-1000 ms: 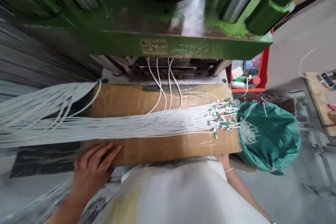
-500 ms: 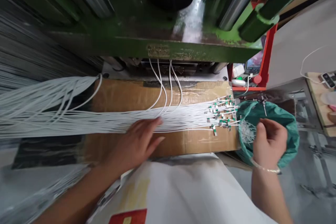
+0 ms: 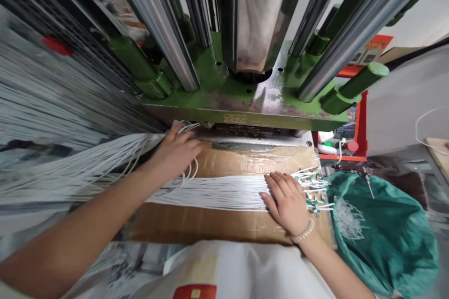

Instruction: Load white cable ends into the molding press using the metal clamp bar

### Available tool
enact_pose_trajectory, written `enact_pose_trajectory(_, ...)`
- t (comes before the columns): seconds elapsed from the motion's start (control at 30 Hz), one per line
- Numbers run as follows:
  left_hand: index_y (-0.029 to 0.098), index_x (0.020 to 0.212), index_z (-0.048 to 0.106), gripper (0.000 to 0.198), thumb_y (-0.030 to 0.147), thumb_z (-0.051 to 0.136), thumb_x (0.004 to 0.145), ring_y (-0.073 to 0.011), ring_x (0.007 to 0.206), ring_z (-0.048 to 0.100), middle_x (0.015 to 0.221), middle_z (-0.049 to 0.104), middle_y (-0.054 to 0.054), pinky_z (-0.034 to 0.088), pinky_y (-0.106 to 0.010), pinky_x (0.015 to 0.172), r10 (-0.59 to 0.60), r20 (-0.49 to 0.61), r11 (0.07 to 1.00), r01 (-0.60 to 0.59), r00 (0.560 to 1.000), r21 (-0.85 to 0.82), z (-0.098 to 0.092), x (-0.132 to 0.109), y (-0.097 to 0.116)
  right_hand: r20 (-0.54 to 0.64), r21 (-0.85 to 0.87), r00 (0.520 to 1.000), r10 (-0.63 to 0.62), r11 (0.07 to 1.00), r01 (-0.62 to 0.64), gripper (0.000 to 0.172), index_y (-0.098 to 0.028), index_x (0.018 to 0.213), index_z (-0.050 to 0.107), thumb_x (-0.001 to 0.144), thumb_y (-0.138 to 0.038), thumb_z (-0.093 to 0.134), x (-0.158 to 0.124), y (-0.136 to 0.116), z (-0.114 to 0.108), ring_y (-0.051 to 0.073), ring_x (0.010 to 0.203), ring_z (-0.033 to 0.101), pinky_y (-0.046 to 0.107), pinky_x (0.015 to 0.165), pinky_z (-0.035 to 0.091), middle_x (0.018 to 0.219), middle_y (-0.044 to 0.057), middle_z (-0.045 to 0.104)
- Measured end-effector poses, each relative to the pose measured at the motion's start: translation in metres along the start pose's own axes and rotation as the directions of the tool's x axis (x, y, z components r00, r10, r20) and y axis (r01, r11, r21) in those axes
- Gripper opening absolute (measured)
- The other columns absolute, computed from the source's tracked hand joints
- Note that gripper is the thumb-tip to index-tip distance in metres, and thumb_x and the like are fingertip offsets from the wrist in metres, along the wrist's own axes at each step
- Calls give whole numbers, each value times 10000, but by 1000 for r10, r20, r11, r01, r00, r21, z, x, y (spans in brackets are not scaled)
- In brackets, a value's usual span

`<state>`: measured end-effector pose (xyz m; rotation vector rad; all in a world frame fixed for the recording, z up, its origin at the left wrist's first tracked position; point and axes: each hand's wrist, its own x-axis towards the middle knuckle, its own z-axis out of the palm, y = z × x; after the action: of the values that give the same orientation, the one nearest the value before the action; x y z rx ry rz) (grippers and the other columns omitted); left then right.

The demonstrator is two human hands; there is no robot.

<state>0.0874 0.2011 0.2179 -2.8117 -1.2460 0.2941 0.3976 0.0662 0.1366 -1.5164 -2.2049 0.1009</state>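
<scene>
Pressing flat, the right hand [image 3: 288, 202] lay open-palmed on the white cable bundle [image 3: 217, 191] atop the cardboard sheet [image 3: 210, 224] | green bag [image 3: 382, 233] just right | left hand [image 3: 177, 152] gripped cable loops [image 3: 189, 168] beneath the green press [image 3: 242, 103].

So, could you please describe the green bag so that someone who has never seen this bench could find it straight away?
Start at the green press and drop to the cardboard sheet in front of it. Just past that sheet's right end, beyond the right hand, sits the green bag: soft, crumpled cloth holding white offcuts.
</scene>
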Motion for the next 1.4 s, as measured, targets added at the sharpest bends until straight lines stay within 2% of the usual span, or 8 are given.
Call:
enact_pose_trajectory(0.23,155,1030,603,303,46,502,766,-215,835,590,969,617,-81,456,-308,687,155,219,970,-107,963,-218,8,4,66,54,46,998,27,999,-30,350,-151,1194,577,943,-372,477,4,-3,-8,257,1079,526,438,972,364,1113,111,626)
enact_pose_trajectory(0.47,165,849,603,178,195,440,915,-185,793,557,825,610,-48,424,-308,739,233,4,906,-216,973,-364,25,-1,55,181,165,981,63,982,-93,328,-146,1089,620,936,-402,483,47,-11,-23,262,991,511,412,881,418,970,103,626)
enact_pose_trajectory(0.67,203,920,604,200,224,405,926,-150,822,575,877,635,-14,448,-273,759,-32,-230,801,-113,973,-588,-1,-27,49,156,236,975,-155,965,116,357,-150,1218,530,896,-305,534,79,-54,2,243,944,551,372,832,453,986,95,641)
enact_pose_trajectory(0.8,262,956,572,129,232,470,883,-162,797,563,911,603,11,449,-278,701,-414,-450,743,7,791,-670,-33,-60,26,64,99,997,-48,994,41,297,-122,1044,592,842,-72,380,72,-26,-14,208,723,583,324,678,468,816,90,654)
enact_pose_trajectory(0.97,248,931,617,157,358,538,850,-170,750,565,846,628,4,425,-270,665,-61,177,568,180,982,-803,-30,-46,48,-131,-139,988,-80,988,61,324,-140,1082,568,837,-72,367,62,35,-74,212,798,586,318,696,446,869,86,648)
enact_pose_trajectory(1.1,193,875,574,378,562,549,799,-126,607,479,727,561,2,351,-236,542,315,423,68,424,850,-903,-7,0,116,125,-307,963,-238,914,266,222,-141,1028,597,903,-98,418,61,29,-73,197,678,532,313,609,371,711,55,595)
enact_pose_trajectory(1.2,180,876,508,547,685,598,686,-59,455,263,597,415,72,202,-198,441,329,465,-373,565,822,-736,8,21,153,327,-165,845,-423,855,492,222,-174,1151,549,946,-209,470,62,20,-54,192,749,543,317,638,381,811,49,614)
enact_pose_trajectory(1.4,166,780,493,551,688,627,667,-50,458,285,584,432,65,182,-195,442,180,519,-344,548,836,-763,16,28,164,386,-341,915,-118,903,261,284,-94,1192,516,921,-171,480,64,26,-49,263,849,559,401,697,453,903,111,614)
